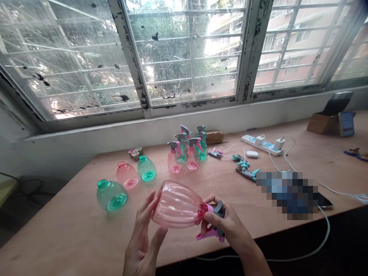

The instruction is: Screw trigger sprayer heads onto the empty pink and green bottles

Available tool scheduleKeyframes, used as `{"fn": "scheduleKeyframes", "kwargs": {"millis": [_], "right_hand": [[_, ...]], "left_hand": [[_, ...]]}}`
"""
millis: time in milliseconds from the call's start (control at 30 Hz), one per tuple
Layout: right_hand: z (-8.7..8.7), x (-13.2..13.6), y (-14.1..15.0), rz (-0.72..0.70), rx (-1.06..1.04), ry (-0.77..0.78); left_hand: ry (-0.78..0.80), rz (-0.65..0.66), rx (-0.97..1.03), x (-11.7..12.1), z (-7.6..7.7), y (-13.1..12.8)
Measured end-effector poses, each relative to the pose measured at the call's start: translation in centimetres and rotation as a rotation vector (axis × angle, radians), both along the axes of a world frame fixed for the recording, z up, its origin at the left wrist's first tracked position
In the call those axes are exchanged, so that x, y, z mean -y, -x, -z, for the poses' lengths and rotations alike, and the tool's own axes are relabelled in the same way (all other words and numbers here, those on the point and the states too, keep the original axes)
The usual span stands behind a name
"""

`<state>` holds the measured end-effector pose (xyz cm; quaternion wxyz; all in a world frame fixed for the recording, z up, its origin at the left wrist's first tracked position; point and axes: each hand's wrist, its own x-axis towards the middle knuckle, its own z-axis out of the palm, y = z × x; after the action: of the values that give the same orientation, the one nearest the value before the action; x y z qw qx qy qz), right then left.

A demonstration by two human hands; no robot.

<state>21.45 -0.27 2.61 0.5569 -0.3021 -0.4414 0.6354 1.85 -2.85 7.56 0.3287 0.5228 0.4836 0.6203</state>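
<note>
A clear pink spray bottle (179, 205) lies on its side in the air above the front of the table. Its base rests in my left hand (145, 230), with the fingers behind and the thumb below. Round the neck, at the grey and pink spray head (215, 220), my right hand (222, 220) is closed, and the pink trigger hangs below its fingers. To the left stand a green bottle (112, 196), a pink bottle (127, 176) and another green bottle (147, 168), all without heads.
Several pink and green bottles with spray heads (192, 153) stand near the wall. Loose spray heads (244, 168) lie right of them. Further right are a power strip (263, 145) with cables, a white case (252, 154), a blurred tablet (287, 195) and a cardboard box (323, 122).
</note>
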Motion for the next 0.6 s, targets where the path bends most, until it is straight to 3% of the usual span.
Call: {"fn": "scheduleKeyframes", "kwargs": {"millis": [167,367,600], "right_hand": [[0.3,0.0,-0.2,0.01,-0.038,-0.022],[-0.5,0.2,0.5,0.05,0.072,0.02],[0.0,-0.1,-0.2,0.058,0.125,0.059]], "left_hand": [[0.113,-0.018,0.001,0.2,0.2,0.1],[0.173,-0.125,-0.005,-1.1,0.9,0.4],[0.147,0.034,-0.031,-0.3,0.9,0.0]]}}
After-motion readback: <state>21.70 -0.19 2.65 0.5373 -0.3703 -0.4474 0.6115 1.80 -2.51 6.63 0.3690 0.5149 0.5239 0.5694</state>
